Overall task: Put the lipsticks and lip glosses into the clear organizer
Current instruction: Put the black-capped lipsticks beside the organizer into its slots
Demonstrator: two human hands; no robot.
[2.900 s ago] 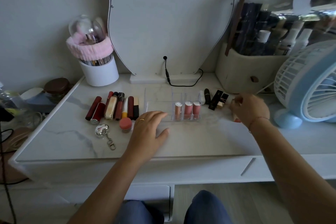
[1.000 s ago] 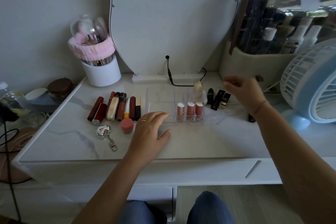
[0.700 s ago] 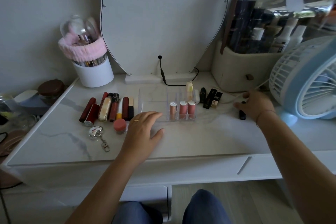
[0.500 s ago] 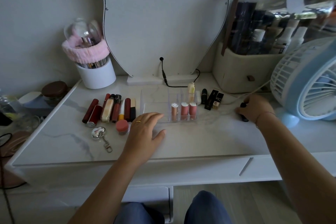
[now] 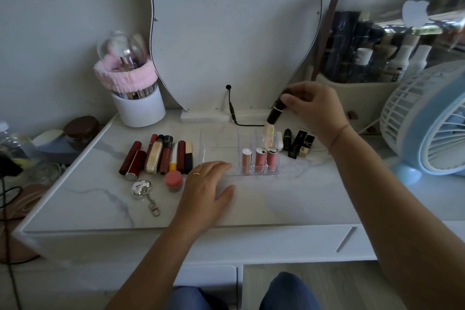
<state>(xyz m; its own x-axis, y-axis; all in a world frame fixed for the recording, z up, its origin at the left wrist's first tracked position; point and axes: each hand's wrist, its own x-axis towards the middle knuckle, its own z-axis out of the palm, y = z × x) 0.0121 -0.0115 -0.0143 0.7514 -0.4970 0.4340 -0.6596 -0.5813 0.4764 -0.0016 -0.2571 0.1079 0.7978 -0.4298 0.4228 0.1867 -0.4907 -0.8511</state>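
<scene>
Grey wall and a curvy frameless mirror [image 5: 226,33] back our white marble-veined vanity top [image 5: 289,199]. In the clear acrylic organizer [image 5: 202,151] we count three pink tubes [image 5: 259,158] upright in front and one pale tube [image 5: 268,133] behind. About nine red, cream and black tubes [image 5: 161,156] lie in a row at its left, four more tubes [image 5: 287,137] at its right; one black-and-gold square lipstick [image 5: 307,143] bears a monogram we cannot read. Our right hand [image 5: 314,108] pinches a black lipstick with a pale band [image 5: 276,111], tilted above the back compartments. Our left hand [image 5: 203,189] lies flat, fingers straight, fingertips at the organizer's front edge.
</scene>
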